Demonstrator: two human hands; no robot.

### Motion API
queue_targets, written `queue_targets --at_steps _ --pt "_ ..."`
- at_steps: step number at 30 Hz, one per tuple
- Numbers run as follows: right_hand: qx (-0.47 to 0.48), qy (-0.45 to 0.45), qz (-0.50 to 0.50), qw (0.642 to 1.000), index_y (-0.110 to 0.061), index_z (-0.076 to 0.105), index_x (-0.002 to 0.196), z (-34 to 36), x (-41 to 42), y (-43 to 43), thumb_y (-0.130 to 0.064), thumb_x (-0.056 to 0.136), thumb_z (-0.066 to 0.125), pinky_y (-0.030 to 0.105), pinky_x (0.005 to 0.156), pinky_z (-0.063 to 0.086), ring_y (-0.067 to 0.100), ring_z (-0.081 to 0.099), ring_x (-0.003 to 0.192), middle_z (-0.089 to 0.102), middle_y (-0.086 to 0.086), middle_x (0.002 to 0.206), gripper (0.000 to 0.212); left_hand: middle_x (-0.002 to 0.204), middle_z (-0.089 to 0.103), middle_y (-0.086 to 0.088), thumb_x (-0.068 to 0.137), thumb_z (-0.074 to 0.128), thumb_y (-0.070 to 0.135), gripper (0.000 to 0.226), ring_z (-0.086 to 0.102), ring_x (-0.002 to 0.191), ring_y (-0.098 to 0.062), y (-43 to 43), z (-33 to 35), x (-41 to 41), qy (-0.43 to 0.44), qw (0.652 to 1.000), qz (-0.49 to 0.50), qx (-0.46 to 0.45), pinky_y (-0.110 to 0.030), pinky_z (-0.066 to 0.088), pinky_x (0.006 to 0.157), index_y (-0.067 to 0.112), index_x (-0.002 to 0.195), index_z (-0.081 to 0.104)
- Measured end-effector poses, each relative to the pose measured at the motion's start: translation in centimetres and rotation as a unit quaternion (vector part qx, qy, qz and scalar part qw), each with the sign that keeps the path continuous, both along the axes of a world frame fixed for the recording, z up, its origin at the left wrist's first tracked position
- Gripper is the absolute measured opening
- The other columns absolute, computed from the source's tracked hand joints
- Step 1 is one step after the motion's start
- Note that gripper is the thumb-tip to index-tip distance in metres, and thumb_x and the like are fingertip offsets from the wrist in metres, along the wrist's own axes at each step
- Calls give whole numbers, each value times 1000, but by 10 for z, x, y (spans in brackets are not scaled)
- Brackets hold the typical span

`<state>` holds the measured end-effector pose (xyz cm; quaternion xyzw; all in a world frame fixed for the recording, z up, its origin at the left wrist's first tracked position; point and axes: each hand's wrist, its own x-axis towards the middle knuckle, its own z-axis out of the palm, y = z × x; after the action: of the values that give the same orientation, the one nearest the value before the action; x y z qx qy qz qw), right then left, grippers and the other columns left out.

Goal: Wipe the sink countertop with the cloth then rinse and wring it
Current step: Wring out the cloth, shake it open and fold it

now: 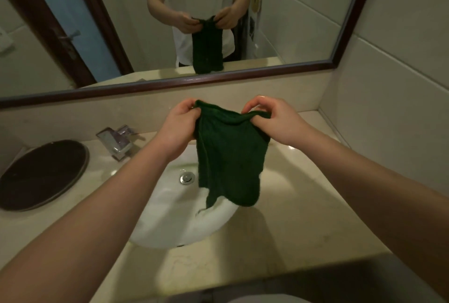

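A dark green cloth [229, 156] hangs spread between both my hands above the white sink basin [170, 215]. My left hand [181, 124] pinches its upper left corner. The upper right corner is gripped by my right hand [272, 120]. The cloth's lower edge dangles over the basin's right side, close to the rim. Around the basin lies the beige stone countertop [303, 217]. The drain plug [187, 178] shows just left of the cloth.
A chrome faucet [119, 141] stands behind the basin at the left. A dark oval dish or lid [43, 174] lies on the counter at far left. A framed mirror [218, 23] fills the wall ahead. A tiled wall [401, 108] closes the right side.
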<state>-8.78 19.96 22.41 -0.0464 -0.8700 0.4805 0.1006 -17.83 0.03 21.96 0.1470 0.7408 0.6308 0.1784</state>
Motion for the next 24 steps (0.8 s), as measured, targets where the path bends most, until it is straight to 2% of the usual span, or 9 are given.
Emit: queue_targets --at_steps 3,6,8,10,13,15,20,24 --pt "6 -53 32 998 -20 60 111 4 8 21 -3 86 54 28 67 59 15 66 84 65 1 94 31 96 63 -12 102 39 15 23 64 85 -24 23 -4 14 -18 1000 7 24 -44 55 83 9 110 60" --pt "61 -97 74 991 -27 54 119 0 8 29 -19 87 62 22 66 57 10 64 84 63 -5 97 34 97 65 -12 102 40 22 23 67 89 -25 39 -6 22 8 1000 -16 9 -41 57 82 12 113 59" --pt "108 -83 42 990 -28 57 117 -7 5 32 -26 90 62 19 63 53 9 62 84 62 -4 97 27 102 65 -18 102 40 27 26 66 97 -30 45 -6 22 48 998 -21 -25 -45 56 86 12 109 60" --pt "142 -57 7 988 -26 61 113 -14 2 36 -31 93 59 23 65 52 14 63 84 65 0 94 21 103 64 -18 101 40 31 27 64 100 -31 45 -7 18 69 997 2 -42 -49 54 90 13 104 60" --pt "190 -33 -11 981 -25 64 107 -16 0 42 -44 91 57 26 63 48 13 61 82 65 -3 92 25 98 64 -12 102 39 32 25 65 97 -29 42 -9 10 84 995 35 -49 -49 56 85 18 98 60" --pt "206 -35 10 978 -23 66 104 -12 0 45 -49 89 59 29 67 50 13 61 82 66 -2 91 31 95 65 -11 101 40 33 25 65 95 -28 41 -13 5 102 992 45 -51 -51 56 84 21 96 61" --pt "252 -44 24 967 -23 65 105 -9 -1 65 -36 89 63 31 78 50 16 61 90 65 -3 96 21 86 62 -4 101 41 31 24 62 84 -22 41 -28 -6 107 990 71 -50 -56 53 84 22 93 61" --pt "303 -54 -44 951 -20 67 108 -7 -10 95 -30 93 59 39 84 50 24 61 96 68 4 101 20 101 66 -8 101 40 29 23 63 97 -21 70 -25 -22 90 993 55 -44 -49 52 93 22 99 63"
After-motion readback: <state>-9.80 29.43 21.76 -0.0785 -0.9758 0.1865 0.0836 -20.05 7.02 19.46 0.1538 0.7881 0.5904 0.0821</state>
